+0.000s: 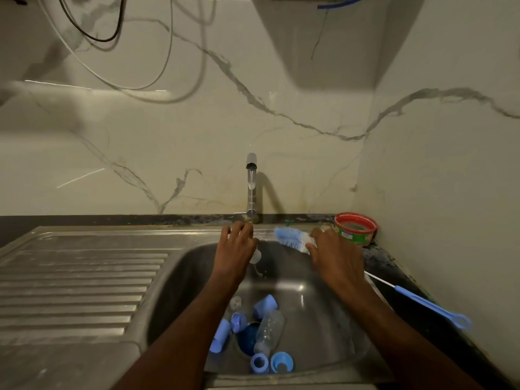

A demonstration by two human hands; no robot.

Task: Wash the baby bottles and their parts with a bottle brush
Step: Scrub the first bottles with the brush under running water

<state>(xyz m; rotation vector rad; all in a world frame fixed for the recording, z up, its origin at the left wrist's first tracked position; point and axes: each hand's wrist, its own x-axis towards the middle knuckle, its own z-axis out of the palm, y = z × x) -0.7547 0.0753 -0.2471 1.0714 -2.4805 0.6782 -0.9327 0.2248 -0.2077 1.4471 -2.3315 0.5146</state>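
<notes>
Your left hand reaches over the back of the steel sink, under the tap, whose water runs down onto it. The fingers curl around a small clear part, a teat or the like; only a bit of it peeks out below the palm, so what it is exactly cannot be told.

Your right hand lies on the bottle brush, which rests across the back right corner of the sink. The fingers are spread over the brush where the blue-and-white bristles meet the wire; whether they grip it or only rest on it cannot be told. The bristle head points left toward the tap, and the thin wire and blue handle with its loop stretch out to the right over the dark counter.

In the bottom of the basin, near you, lies a clear baby bottle on its side, across the drain. Around it are blue parts: caps, collar rings and a clear disc.

A red-rimmed tub stands on the counter just behind your right hand. The ribbed drainboard lies to the left.
</notes>
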